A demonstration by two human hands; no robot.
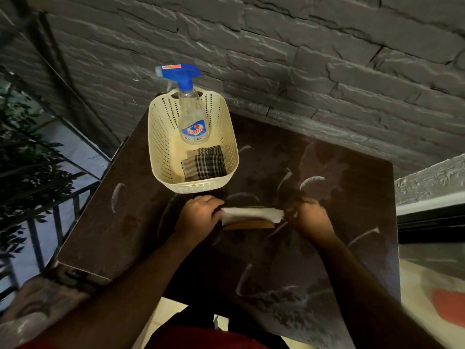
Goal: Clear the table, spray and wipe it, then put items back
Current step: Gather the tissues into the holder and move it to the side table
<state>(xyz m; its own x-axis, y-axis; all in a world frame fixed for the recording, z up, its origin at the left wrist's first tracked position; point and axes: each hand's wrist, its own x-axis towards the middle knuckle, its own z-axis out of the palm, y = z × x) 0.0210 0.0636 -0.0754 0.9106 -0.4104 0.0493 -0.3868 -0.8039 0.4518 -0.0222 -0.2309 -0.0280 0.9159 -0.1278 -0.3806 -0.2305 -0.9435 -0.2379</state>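
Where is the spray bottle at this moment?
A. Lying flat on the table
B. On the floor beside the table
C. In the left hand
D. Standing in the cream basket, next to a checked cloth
D: the spray bottle stands in the cream basket just behind the checked cloth, while both hands hold a white tissue holder on the table.

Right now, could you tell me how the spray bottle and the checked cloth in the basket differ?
The spray bottle stands upright, leaning on the basket wall, its blue trigger head above the rim; the checked cloth lies folded flat on the bottom. The bottle is clear plastic; the cloth is dark plaid. Both sit in the basket, untouched by either hand.
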